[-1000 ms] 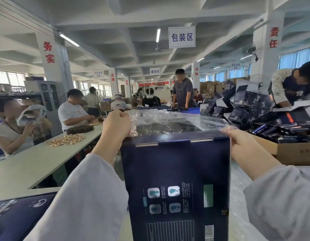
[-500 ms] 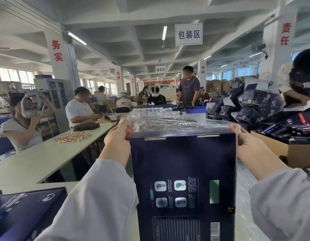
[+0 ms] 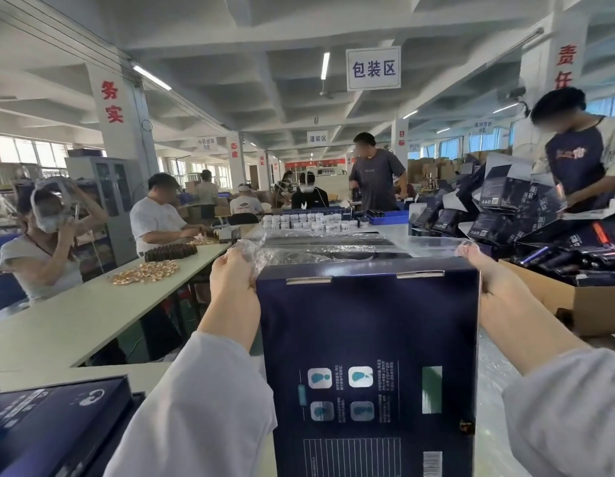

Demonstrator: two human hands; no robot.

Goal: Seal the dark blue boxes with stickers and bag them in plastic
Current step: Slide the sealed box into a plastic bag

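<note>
A tall dark blue box (image 3: 368, 339) stands upright in front of me, its printed back face toward the camera. A clear plastic bag (image 3: 333, 247) lies open over the box's top edge. My left hand (image 3: 230, 280) pinches the bag's crumpled edge at the box's top left corner. At the top right corner my right hand (image 3: 478, 266) grips the bag's other edge against the box. Another dark blue box (image 3: 48, 418) lies flat at the lower left.
A cardboard carton (image 3: 581, 304) with dark products sits at the right, with a heap of open dark boxes (image 3: 499, 211) behind it. White jars (image 3: 309, 222) and blue trays (image 3: 388, 215) stand farther back. Several people work at the long table (image 3: 75, 321) on the left.
The view has dropped and shifted slightly. My left hand has gathered the bag's edge at the box corner; the box stays upright between both hands.
</note>
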